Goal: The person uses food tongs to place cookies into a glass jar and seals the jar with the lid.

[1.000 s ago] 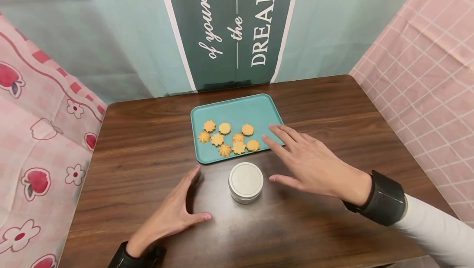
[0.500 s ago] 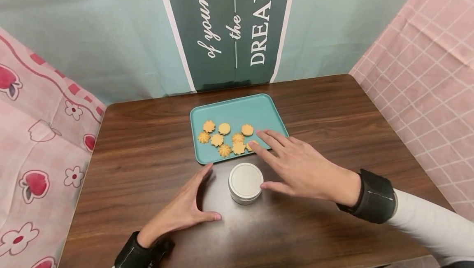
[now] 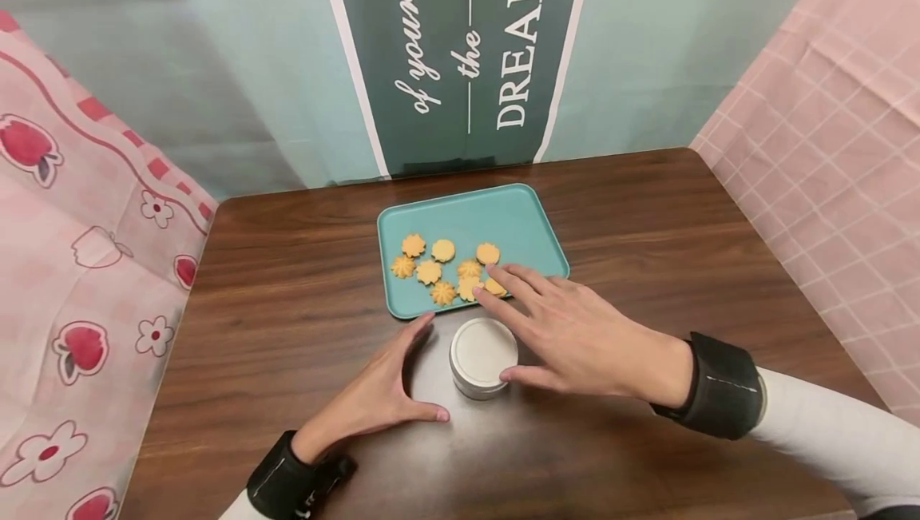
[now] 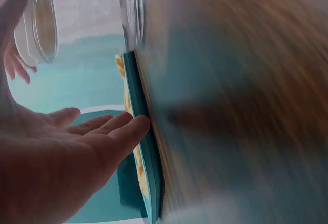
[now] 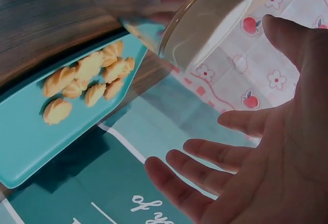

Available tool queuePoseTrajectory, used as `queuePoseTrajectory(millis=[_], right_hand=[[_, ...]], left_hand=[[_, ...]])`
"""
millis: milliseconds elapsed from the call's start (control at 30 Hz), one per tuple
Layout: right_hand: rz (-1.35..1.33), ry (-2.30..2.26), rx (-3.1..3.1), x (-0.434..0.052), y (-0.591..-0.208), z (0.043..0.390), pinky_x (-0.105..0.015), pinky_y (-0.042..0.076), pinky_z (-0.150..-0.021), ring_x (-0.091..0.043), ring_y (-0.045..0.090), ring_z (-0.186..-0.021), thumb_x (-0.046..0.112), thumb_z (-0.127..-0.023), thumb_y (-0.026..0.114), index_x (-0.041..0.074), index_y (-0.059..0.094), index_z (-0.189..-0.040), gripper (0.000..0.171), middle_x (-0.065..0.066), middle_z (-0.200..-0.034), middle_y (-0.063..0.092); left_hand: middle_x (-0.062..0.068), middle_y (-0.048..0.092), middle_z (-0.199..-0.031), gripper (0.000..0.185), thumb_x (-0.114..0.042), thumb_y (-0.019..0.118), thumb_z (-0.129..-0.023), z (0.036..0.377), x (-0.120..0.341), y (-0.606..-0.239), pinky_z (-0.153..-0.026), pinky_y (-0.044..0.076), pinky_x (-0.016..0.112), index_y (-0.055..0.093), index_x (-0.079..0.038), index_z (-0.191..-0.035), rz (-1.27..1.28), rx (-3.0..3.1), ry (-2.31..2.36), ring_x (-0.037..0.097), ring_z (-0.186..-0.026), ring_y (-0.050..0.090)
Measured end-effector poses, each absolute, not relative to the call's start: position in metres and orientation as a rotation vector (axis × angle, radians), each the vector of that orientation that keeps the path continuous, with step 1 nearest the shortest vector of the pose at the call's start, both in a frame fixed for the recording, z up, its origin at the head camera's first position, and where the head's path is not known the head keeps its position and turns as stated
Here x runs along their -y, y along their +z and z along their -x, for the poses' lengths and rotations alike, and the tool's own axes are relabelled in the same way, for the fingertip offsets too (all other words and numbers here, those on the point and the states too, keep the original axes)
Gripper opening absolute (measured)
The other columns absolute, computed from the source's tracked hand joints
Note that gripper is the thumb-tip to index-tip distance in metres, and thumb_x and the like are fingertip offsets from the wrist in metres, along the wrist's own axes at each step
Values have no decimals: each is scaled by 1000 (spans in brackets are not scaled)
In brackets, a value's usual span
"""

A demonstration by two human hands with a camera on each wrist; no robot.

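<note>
A clear glass jar with a white lid (image 3: 483, 354) (image 5: 205, 24) (image 4: 38, 24) stands on the wooden table (image 3: 287, 328), just in front of a teal tray (image 3: 517, 220) (image 5: 31, 142) (image 4: 146, 152). Several yellow cookies (image 3: 446, 268) (image 5: 87, 80) lie on the tray. My left hand (image 3: 426, 368) (image 4: 66, 157) is on the table left of the jar, fingers straight and thumb spread, a small gap from it. My right hand (image 3: 506, 335) (image 5: 230, 167) hovers spread at the jar's right. Its thumb is at the jar's side and its fingertips are over the nearest cookies.
A green banner with white lettering (image 3: 467, 57) hangs behind the table. Pink patterned cloths hang at the left (image 3: 79, 264) and right (image 3: 826, 144) sides. Bare tabletop lies to both sides of the tray.
Both hands have closed in on the jar. The right hand slid left from the tray's right corner until its thumb reached the jar; the left hand moved forward and right.
</note>
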State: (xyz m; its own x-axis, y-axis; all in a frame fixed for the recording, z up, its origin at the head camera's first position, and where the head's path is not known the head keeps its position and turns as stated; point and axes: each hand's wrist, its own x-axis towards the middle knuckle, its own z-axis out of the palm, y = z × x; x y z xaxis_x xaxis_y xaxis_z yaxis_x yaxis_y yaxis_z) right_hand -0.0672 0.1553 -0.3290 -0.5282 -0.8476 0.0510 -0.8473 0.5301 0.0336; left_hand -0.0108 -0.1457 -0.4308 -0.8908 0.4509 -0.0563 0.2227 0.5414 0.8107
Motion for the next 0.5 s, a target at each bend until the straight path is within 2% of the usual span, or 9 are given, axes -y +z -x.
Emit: queuePoseTrajectory(millis=[267, 500], right_hand=[[-1541, -12, 2711, -148, -330, 64, -51, 55, -104, -34, 42, -150, 72, -97, 57, 12, 36, -165, 93, -19, -169, 34], [-1570, -26, 2680, -144, -331, 62, -50, 55, -104, -35, 45, -148, 73, -96, 59, 11, 40, -163, 93, -20, -166, 38]], left_hand=[[12, 39, -167, 123, -32, 102, -69, 16, 131, -431, -121, 37, 56, 29, -16, -166, -544, -2486, 1332, 28, -152, 40], [10, 39, -167, 123, -32, 102, -68, 19, 118, -438, -122, 36, 53, 30, -12, -165, -636, -2482, 1334, 27, -152, 40]])
